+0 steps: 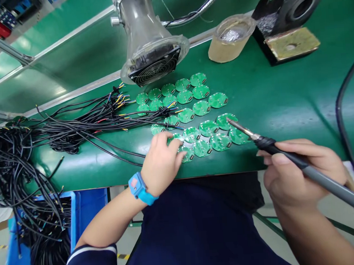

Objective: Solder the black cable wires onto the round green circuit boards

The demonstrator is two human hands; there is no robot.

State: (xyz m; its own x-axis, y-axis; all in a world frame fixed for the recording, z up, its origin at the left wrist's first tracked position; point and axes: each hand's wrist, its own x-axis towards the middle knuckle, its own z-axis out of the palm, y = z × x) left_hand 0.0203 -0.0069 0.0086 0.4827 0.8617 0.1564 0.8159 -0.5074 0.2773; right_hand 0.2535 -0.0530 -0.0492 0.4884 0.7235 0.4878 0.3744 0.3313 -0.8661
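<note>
My right hand (304, 172) is wrapped around the grip of a soldering iron (265, 143). Its metal tip points left, over a round green circuit board (224, 120) at the right of the rows. My left hand (162, 159) is curled at the left end of the nearest rows, its thumb beside a circuit board (187, 154). A black cable (126, 153) runs into that hand from the left; the cable's end is hidden behind the fingers. Several more boards (202, 146) lie in rows on the green bench.
Bundled black cables (73, 129) with bare coloured wire ends cover the bench's left. A fume extractor (155, 65) hangs behind the boards. Back right are a round tape-wrapped container (229, 40) and an iron stand with a sponge (292, 45). A blue bin (74, 220) holds more cables.
</note>
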